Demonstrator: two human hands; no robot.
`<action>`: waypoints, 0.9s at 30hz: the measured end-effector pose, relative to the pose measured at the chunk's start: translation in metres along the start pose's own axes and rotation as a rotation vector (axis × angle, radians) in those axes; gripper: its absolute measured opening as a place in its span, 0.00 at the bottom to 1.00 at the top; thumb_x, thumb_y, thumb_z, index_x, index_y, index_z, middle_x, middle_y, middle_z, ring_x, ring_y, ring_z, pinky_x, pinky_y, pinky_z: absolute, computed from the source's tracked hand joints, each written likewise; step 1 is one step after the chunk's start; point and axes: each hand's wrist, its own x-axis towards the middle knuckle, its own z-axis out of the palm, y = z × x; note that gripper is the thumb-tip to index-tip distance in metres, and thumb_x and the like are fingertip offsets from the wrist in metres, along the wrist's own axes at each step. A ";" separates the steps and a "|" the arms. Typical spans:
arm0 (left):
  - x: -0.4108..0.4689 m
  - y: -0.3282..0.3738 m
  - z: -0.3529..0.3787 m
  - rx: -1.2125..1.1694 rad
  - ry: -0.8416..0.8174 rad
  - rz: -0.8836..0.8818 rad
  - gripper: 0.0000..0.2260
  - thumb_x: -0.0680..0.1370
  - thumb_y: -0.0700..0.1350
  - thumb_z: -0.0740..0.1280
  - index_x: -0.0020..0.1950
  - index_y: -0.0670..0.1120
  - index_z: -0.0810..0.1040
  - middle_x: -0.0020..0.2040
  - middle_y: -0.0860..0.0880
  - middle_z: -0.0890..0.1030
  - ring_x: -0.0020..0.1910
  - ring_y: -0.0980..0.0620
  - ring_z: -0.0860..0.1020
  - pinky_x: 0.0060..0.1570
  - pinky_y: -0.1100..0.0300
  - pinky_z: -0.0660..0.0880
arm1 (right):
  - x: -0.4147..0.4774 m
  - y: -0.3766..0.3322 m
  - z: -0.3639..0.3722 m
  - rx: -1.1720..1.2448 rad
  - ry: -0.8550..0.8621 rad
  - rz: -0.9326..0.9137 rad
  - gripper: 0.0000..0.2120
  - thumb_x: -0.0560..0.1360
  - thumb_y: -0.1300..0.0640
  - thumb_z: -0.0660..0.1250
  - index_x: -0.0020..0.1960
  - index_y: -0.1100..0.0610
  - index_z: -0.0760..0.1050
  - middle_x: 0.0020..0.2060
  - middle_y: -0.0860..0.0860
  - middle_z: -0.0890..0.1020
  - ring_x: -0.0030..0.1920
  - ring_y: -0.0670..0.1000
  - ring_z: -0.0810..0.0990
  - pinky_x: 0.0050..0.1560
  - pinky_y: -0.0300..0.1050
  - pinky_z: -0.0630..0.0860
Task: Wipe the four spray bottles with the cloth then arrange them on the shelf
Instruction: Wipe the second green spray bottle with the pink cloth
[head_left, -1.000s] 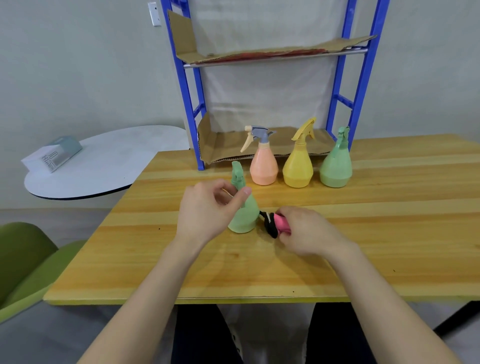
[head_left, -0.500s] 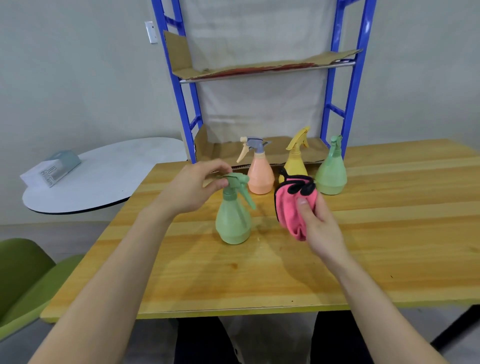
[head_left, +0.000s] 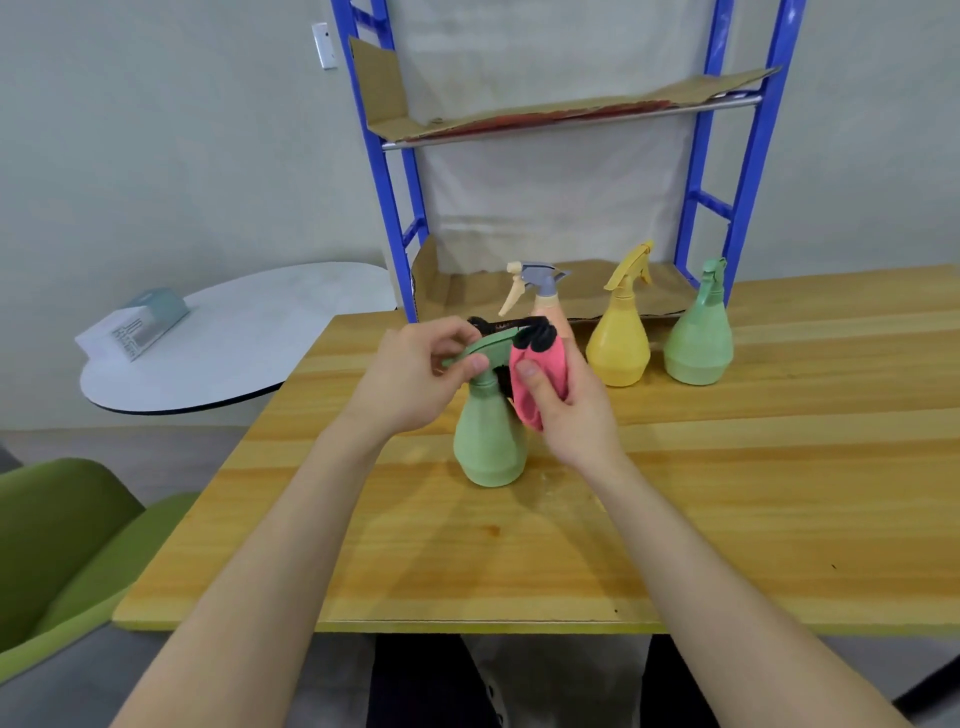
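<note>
Near left of the near green bottle (head_left: 488, 447), off the board: a green chair (head_left: 57, 540). Between that bottle and the front edge of the wooden table (head_left: 727, 493): bare board under both forearms, with wide open room to the bottle's right.

Stands upright on the board, long axis vertical, walls opaque, fill unseen. Spray head crosswise, running left to right and rising slightly rightward, nozzle end probably under the cloth. Pinched at the head's left end by thumb and fingers of the left hand (head_left: 415, 379). On the right of its neck, gripped in the right hand (head_left: 566, 410): a bunched pink cloth (head_left: 535, 364) with black trim, pressed against the head.

Behind it, upright on the table: peach bottle (head_left: 545, 306), partly hidden, lever to the left. Behind and to the right: yellow bottle (head_left: 621, 343) and far green bottle (head_left: 698, 343), near each other but apart.

Farther back: blue shelf (head_left: 395, 208), both tiers lined with cardboard (head_left: 571, 296). Far left: round white table (head_left: 234, 338) carrying a box (head_left: 137, 325).
</note>
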 end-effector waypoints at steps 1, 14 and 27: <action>-0.001 -0.001 0.001 0.001 0.009 -0.002 0.04 0.81 0.50 0.75 0.52 0.55 0.82 0.45 0.56 0.89 0.44 0.56 0.86 0.47 0.61 0.78 | -0.005 0.007 -0.003 -0.015 0.012 0.030 0.09 0.84 0.43 0.67 0.61 0.44 0.77 0.49 0.45 0.86 0.49 0.48 0.86 0.52 0.60 0.84; -0.012 0.012 0.004 0.053 0.090 -0.015 0.07 0.80 0.51 0.77 0.58 0.56 0.86 0.43 0.64 0.85 0.48 0.64 0.84 0.59 0.55 0.82 | -0.005 0.005 -0.021 -0.234 -0.118 0.135 0.13 0.88 0.47 0.58 0.68 0.50 0.74 0.47 0.47 0.85 0.43 0.50 0.85 0.36 0.39 0.78; 0.080 -0.023 0.005 0.419 0.380 -0.233 0.13 0.82 0.55 0.70 0.59 0.47 0.82 0.46 0.46 0.85 0.48 0.40 0.80 0.43 0.50 0.74 | -0.027 0.041 -0.036 -0.897 -0.470 -0.126 0.11 0.83 0.49 0.65 0.63 0.50 0.79 0.59 0.46 0.83 0.61 0.51 0.80 0.72 0.49 0.71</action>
